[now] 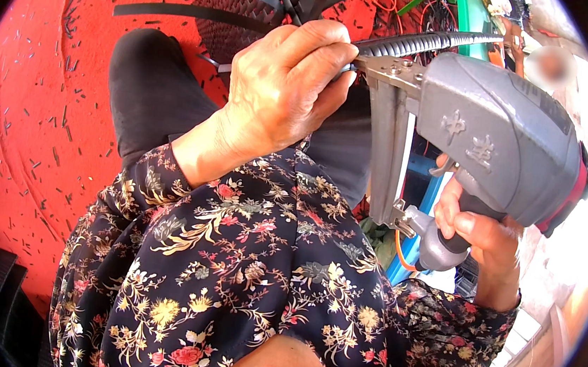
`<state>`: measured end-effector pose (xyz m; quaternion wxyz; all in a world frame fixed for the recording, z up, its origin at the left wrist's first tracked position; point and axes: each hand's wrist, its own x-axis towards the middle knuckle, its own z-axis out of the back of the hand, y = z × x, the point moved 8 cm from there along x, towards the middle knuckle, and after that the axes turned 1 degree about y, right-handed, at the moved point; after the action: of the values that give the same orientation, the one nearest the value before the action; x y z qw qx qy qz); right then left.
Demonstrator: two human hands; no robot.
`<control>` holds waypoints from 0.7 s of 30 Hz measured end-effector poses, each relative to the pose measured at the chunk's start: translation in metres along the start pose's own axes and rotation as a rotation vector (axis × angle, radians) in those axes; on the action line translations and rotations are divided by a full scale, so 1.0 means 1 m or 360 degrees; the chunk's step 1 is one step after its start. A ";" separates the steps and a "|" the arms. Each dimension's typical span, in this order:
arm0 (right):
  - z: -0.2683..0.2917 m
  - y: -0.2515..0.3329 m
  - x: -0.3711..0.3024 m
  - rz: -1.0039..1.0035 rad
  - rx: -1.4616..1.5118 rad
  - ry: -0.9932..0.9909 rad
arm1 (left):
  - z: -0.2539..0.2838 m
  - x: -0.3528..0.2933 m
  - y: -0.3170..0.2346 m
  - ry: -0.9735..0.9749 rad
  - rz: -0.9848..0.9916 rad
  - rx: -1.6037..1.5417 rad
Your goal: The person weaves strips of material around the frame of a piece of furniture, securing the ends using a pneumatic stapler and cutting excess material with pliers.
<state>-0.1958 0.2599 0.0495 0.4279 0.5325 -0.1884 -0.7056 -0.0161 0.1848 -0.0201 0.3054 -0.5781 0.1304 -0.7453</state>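
My right hand (475,226) is wrapped around the handle of a grey air staple gun (498,125), with fingers near its trigger. The gun's metal nose points left and meets the fingertips of my left hand (285,87). That hand is closed in a pinch on the dark wrapped rim (435,45) of a woven piece. My left fingers hide the exact spot where the nose touches. Loose flat black strips (197,15) stick out to the left from the dark brown woven panel (230,0), beyond my left hand.
Short dark offcuts lie scattered over the red floor covering (31,123). An orange air hose (402,254) runs from the gun's handle past a blue bar (407,258). Black ribbed pieces (0,290) are at the lower left. Another person (549,66) is at the far right.
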 end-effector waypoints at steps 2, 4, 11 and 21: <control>0.000 0.001 -0.003 -0.0042 0.0015 -0.0028 | -0.002 0.001 0.000 0.0009 -0.0003 -0.0022; 0.000 0.001 -0.004 -0.0019 0.0019 -0.0019 | -0.002 -0.001 -0.002 0.0006 -0.0017 -0.0024; 0.003 0.001 -0.012 -0.0130 -0.0061 0.0050 | -0.005 -0.002 -0.007 -0.0093 -0.0065 -0.0072; 0.007 -0.003 -0.023 -0.0134 -0.0237 0.0034 | -0.010 -0.006 -0.014 0.0017 -0.0010 -0.0139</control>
<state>-0.2021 0.2788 0.0633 0.4383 0.5141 -0.1082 -0.7293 -0.0294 0.1977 -0.0203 0.2769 -0.5873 0.1625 -0.7429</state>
